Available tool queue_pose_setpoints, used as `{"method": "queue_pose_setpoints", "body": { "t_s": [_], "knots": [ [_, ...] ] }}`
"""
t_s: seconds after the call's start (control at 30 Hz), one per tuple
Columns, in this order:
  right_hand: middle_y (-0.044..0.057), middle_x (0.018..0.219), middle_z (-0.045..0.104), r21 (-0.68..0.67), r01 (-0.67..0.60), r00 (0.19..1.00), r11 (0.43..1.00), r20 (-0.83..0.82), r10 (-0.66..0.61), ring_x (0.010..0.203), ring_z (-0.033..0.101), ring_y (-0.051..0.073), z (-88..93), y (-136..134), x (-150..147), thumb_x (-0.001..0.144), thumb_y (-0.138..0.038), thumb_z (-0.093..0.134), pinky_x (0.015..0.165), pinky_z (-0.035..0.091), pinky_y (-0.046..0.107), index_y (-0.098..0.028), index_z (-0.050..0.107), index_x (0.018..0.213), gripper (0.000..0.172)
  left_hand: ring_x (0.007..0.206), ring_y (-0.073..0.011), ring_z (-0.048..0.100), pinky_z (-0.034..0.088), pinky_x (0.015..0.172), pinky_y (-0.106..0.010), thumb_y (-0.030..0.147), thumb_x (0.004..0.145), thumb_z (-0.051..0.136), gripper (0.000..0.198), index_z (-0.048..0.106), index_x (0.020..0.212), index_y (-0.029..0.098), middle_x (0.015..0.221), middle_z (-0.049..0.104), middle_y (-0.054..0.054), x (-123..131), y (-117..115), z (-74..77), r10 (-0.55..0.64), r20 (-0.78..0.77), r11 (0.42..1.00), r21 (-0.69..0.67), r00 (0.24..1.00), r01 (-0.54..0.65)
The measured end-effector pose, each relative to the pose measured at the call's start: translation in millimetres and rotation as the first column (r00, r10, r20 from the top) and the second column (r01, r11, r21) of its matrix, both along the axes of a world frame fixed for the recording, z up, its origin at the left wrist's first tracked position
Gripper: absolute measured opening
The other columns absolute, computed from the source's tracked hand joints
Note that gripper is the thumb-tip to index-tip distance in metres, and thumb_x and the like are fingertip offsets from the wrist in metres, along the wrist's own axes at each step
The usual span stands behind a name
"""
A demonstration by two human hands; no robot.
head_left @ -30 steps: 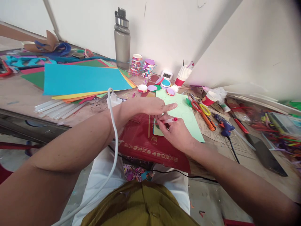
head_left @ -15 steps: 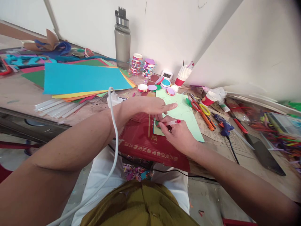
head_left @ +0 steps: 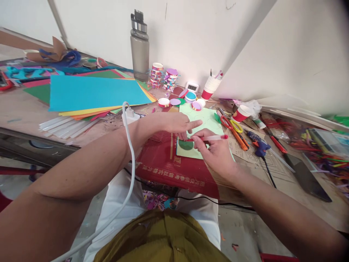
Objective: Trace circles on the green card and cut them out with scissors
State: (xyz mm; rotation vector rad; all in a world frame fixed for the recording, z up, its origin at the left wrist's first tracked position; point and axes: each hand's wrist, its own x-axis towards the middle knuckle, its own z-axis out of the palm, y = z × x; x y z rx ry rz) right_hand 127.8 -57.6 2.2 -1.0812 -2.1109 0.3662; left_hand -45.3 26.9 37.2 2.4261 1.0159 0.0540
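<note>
My right hand [head_left: 215,153] pinches a white pen with a red cap [head_left: 215,137], its tip by a dark green paper disc [head_left: 186,145]. The disc lies on a light green sheet [head_left: 209,122], which rests partly on a red book [head_left: 169,165]. My left hand [head_left: 177,123] reaches in from the left with fingers stretched out, their tips pressing on the disc's upper edge and the sheet. A white charger cable [head_left: 130,153] crosses my left forearm.
Coloured paper sheets [head_left: 92,91] and clear glue sticks [head_left: 65,125] lie at the left. A grey bottle [head_left: 139,45], tape rolls [head_left: 157,74] and paper cups [head_left: 211,87] stand by the wall. Scissors [head_left: 231,125], a blue glue gun [head_left: 257,143] and a black phone [head_left: 308,178] lie at the right.
My right hand has shifted right and up along the disc with the pen, uncovering most of the green disc. My left hand has stayed in place.
</note>
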Motion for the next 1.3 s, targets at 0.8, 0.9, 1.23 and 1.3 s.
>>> {"method": "queue_pose_setpoints", "body": {
  "t_s": [0.8,0.9,1.23,1.3],
  "knots": [
    [0.001,0.074,0.065,-0.258,0.053,0.877,0.965,-0.450,-0.168,0.070,0.064,0.015,-20.3,13.0,15.7,0.096,-0.049,0.053,0.071,0.053,0.031,-0.020,0.058,0.093,0.029,0.079,-0.0178,0.065,0.045,0.080,-0.026,0.061,0.098,0.018,0.076,0.077,0.090,0.013,0.087,0.077,-0.011,2.0,-10.1,5.4,-0.037,-0.091,0.999,-0.018,0.995,0.035],
    [0.003,0.083,0.067,-0.311,0.040,0.900,0.950,-0.402,-0.170,0.078,0.065,0.017,-24.1,14.3,19.1,0.094,-0.051,0.055,0.075,0.053,0.032,-0.021,0.058,0.093,0.030,0.076,-0.0224,0.063,0.045,0.075,-0.032,0.060,0.098,0.018,0.079,0.076,0.092,0.007,0.089,0.074,-0.018,3.2,-19.5,8.9,-0.019,-0.132,0.985,0.166,0.991,0.041],
    [0.003,0.089,0.067,-0.353,0.016,0.946,0.935,-0.299,-0.129,0.082,0.067,0.016,-26.5,16.3,21.0,0.097,-0.048,0.051,0.078,0.052,0.029,-0.020,0.059,0.093,0.029,0.075,-0.0286,0.068,0.045,0.069,-0.036,0.072,0.092,0.028,0.078,0.076,0.092,0.011,0.079,0.072,-0.018,24.4,-70.0,-9.0,-0.067,-0.319,0.896,0.398,0.945,0.198],
    [0.004,0.092,0.067,-0.366,0.018,0.948,0.931,-0.290,-0.132,0.084,0.068,0.017,-27.6,16.3,21.2,0.097,-0.049,0.051,0.078,0.053,0.029,-0.020,0.060,0.093,0.030,0.077,-0.0304,0.067,0.045,0.069,-0.038,0.077,0.088,0.030,0.083,0.075,0.091,0.008,0.082,0.071,-0.020,30.3,-86.2,-22.1,-0.040,-0.345,0.855,0.474,0.938,0.211]
  ]
}}
